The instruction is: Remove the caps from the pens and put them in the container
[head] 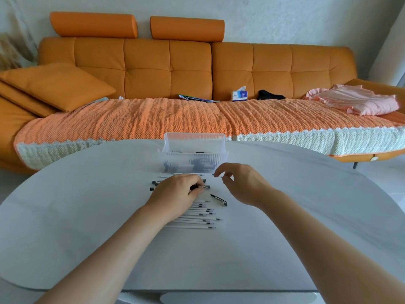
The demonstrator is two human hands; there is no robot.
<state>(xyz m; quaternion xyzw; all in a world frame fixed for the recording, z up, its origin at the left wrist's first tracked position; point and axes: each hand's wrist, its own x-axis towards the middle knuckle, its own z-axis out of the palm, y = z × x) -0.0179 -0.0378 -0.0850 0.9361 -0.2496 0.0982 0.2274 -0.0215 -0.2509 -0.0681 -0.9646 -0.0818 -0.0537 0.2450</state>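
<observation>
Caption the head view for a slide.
Left hand grips a black-capped white pen before the clear ribbed plastic container.

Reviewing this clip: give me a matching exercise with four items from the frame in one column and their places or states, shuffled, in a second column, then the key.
Items
1. clear container
2. left hand
3. right hand
4. loose black pen

Places or states
A. lies alone at an angle on the table, below the right hand
B. fingers curled, hovering, holding nothing visible
C. at the table's far edge, dark items inside
D. resting on the pens, grasping one

Pairs: 1-C, 2-D, 3-B, 4-A
</observation>
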